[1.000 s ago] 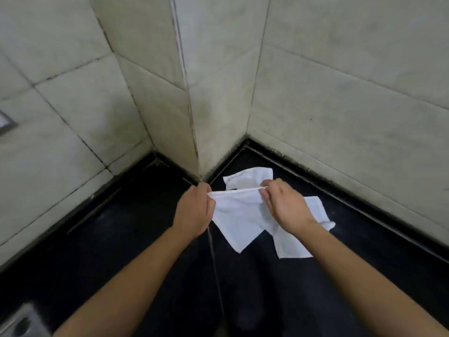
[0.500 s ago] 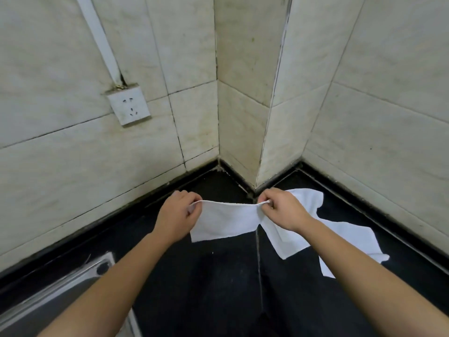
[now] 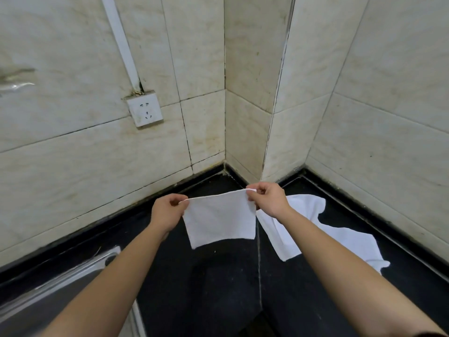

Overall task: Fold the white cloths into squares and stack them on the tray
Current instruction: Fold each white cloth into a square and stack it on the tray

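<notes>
Cloth (image 3: pixel 220 218) held: 1, left grip (image 3: pixel 167 211) and right grip (image 3: pixel 269 200) pinching corners | loose cloths (image 3: pixel 345 235): 2 | tray (image 3: pixel 73 272): 1

Held cloth (image 3: pixel 220 218) lifted clear, now hanging square

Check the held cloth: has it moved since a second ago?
Yes. The cloth moved left: it was right of the counter seam, over the pile; now it hangs left of the seam, beside the pile.
</notes>
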`<move>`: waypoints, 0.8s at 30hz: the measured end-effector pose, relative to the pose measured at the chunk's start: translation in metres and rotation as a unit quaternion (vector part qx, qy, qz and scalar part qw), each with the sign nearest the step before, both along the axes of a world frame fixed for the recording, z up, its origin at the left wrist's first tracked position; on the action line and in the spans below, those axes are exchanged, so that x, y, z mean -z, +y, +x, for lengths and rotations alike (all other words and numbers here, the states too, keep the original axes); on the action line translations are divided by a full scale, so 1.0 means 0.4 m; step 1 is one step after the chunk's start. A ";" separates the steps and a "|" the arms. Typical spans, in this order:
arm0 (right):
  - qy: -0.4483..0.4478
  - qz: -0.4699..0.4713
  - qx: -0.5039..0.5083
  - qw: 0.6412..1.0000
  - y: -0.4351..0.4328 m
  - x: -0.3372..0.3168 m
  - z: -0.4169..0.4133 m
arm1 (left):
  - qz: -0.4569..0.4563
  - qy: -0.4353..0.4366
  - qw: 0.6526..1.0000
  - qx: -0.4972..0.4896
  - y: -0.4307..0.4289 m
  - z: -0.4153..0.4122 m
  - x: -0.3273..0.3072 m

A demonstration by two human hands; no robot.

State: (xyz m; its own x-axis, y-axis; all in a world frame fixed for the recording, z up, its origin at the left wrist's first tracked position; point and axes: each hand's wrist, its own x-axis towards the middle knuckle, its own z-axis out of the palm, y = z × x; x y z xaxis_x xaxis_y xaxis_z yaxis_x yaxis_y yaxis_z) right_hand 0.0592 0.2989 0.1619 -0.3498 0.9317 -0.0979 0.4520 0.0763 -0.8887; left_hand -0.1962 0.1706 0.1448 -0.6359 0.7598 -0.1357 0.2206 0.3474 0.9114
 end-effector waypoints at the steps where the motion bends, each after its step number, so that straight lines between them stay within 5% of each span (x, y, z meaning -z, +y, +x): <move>1: 0.009 0.007 0.008 1.000 -0.001 -0.006 -0.003 | 0.010 0.017 1.000 -0.008 0.003 -0.001 -0.005; 6: 0.009 0.023 -0.002 1.000 -0.021 0.011 0.012 | 0.011 0.190 0.981 0.037 -0.030 0.010 0.001; 10: -0.091 0.036 -0.067 0.993 -0.085 0.117 0.058 | -0.033 0.270 0.958 0.085 -0.131 0.040 0.108; 17: -0.284 -0.026 -0.242 0.927 -0.262 0.366 0.163 | -0.195 0.268 0.918 0.216 -0.377 0.139 0.370; 24: -0.325 -0.045 -0.333 0.884 -0.359 0.472 0.227 | -0.283 0.253 0.876 0.299 -0.501 0.191 0.458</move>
